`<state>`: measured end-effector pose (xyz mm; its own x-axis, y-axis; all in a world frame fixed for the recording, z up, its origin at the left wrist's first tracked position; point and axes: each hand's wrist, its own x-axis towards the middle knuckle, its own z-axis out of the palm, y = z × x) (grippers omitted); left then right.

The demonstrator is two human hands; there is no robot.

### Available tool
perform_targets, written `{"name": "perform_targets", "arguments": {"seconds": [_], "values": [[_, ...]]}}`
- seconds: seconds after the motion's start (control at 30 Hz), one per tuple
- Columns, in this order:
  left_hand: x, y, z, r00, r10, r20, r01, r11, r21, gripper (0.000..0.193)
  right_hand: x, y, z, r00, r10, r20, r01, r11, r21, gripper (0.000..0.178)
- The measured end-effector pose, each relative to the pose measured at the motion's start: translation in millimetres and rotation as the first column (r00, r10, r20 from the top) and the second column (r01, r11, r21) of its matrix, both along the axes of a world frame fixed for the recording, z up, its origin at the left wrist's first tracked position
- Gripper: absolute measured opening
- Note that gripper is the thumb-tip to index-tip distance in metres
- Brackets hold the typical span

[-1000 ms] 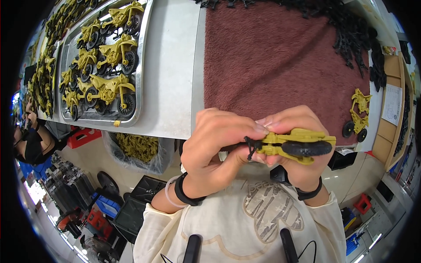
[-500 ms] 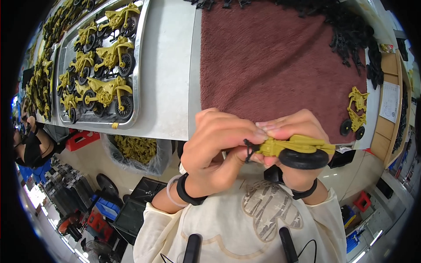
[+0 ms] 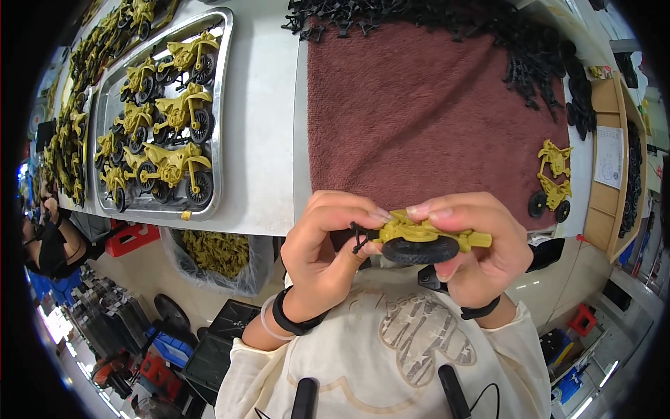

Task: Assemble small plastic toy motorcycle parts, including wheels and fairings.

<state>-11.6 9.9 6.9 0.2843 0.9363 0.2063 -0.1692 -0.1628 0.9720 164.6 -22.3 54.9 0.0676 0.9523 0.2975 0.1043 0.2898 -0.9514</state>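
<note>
A yellow toy motorcycle is held between my two hands over the near edge of the maroon cloth. Its black wheel faces me, and a small black branched part sticks out at its left end. My left hand pinches that left end, thumb below and fingers above. My right hand grips the yellow body from the right, its fingers on top and the thumb tip beneath the wheel. The far side of the motorcycle is hidden.
At the left, a metal tray carries several yellow motorcycles. Black parts heap along the far edge of the maroon cloth. Yellow frames with wheels lie at the right. A bag of yellow parts stands below the table; another person is far left.
The motorcycle has shifted left and turned slightly in my hands. My right hand now sits further right along its body, the fingers of both hands having drawn apart.
</note>
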Motion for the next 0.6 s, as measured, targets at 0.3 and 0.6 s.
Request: {"name": "perform_targets", "arguments": {"seconds": [0.3,0.6], "values": [[-17.2,19.5,36.1,0.944,-0.328,0.039,0.325,0.899,-0.295,0.043,-9.9,3.6,0.4,0.997,-0.075,-0.027,0.073,0.995,-0.063,0.033],[-82.5,49.7,67.7,0.977,0.058,-0.206,-0.077,0.993,-0.086,0.028,-14.3,4.8,4.5,0.987,-0.097,0.13,0.111,0.989,-0.102,0.058]]}}
